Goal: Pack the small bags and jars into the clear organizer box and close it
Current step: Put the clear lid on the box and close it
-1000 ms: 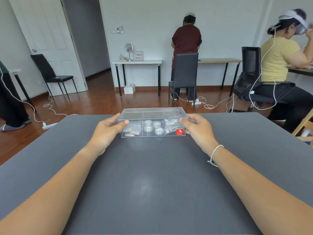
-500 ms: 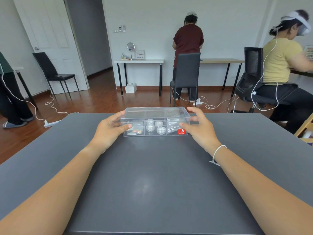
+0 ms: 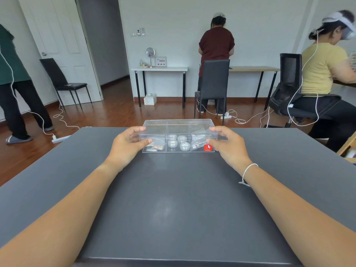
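The clear organizer box (image 3: 178, 135) sat at the far middle of the dark table (image 3: 173, 209), lid on, its three front compartments filled: small bags (image 3: 157, 147) on the left, four round jars (image 3: 178, 142) in the middle, another bag (image 3: 196, 146) on the right beside a red sticker (image 3: 207, 147).

Change noted: half a second before, our right hand (image 3: 229, 146) stood open off the box's right end; at this moment it had come in onto the corner. The left hand (image 3: 128, 145) kept its place at the left end. We judged the packing done and the closing nearly so (whether the lid had seated fully we could not tell through the clear plastic).

Pose: both arms reached forward, straight and roughly mirrored. Each hand was half-curled around an end of the box, fingers over the top edge of the lid, thumb on the near face, pinching lid and base together. A white cord bracelet (image 3: 247, 173) circled the right wrist.

Beyond the table: wooden floor, cables, chairs, other people busy at their own desks.
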Demonstrator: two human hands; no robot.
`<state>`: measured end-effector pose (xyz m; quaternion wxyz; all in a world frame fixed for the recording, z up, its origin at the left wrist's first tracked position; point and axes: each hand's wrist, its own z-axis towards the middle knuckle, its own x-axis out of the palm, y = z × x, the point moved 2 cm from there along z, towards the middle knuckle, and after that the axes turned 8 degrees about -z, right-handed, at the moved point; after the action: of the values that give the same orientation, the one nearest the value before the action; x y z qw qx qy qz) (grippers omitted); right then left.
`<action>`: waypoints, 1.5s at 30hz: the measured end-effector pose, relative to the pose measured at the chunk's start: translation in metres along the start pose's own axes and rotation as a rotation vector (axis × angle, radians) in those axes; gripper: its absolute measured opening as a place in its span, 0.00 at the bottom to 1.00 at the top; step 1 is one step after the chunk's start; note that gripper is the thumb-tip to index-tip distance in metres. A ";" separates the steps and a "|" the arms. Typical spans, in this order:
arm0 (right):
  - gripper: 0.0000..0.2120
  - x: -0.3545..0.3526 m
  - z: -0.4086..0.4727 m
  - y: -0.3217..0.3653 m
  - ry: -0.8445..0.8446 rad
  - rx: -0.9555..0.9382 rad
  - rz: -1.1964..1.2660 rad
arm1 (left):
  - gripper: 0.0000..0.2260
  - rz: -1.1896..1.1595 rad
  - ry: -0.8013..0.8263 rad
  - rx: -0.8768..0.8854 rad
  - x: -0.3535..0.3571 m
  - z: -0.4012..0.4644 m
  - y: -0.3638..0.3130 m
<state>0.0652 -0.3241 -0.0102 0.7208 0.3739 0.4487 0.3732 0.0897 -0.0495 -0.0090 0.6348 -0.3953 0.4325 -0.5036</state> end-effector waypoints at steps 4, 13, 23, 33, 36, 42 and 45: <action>0.14 0.000 0.000 0.000 -0.003 0.003 -0.020 | 0.16 0.005 0.005 0.004 0.000 -0.001 -0.001; 0.13 0.000 0.001 -0.002 0.013 0.007 -0.019 | 0.16 0.022 0.005 0.003 -0.001 -0.001 0.000; 0.12 -0.001 0.001 -0.002 0.013 0.006 -0.031 | 0.16 0.029 0.017 0.012 -0.001 -0.001 -0.001; 0.12 -0.003 0.001 -0.002 0.012 0.011 -0.041 | 0.15 0.035 0.043 0.015 0.002 0.000 0.000; 0.12 -0.004 0.001 -0.002 0.007 0.014 -0.046 | 0.16 0.034 0.051 0.019 0.004 0.000 0.000; 0.13 -0.005 0.002 -0.003 0.003 0.021 -0.064 | 0.16 0.038 0.064 0.023 0.006 0.001 0.002; 0.13 -0.006 0.002 -0.003 -0.002 0.017 -0.073 | 0.17 0.044 0.067 0.024 0.006 0.001 0.004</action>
<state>0.0655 -0.3307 -0.0102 0.7311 0.3638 0.4647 0.3423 0.0923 -0.0547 -0.0137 0.6356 -0.3611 0.4560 -0.5076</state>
